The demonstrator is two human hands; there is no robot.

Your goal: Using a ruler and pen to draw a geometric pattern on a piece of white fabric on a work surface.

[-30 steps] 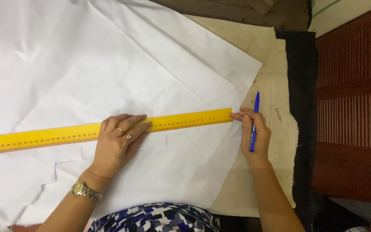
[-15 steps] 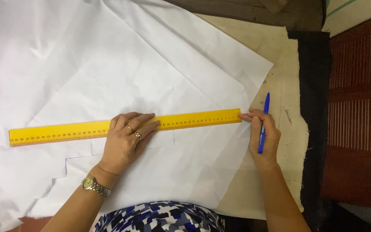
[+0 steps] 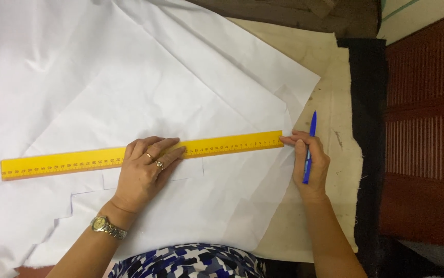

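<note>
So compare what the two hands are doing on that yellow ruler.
The left hand lies flat across the middle of the yellow ruler, fingers spread, pressing it onto the white fabric. The right hand only touches the ruler's right end with its fingertips. The right hand grips a blue pen; the left holds nothing but wears rings and a wristwatch. Both touch the ruler.

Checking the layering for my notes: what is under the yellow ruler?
The yellow ruler lies on white paper spread over a beige table. The left hand presses its middle, the right hand, holding a blue pen, touches its end. Any marks beneath it are hidden.
</note>
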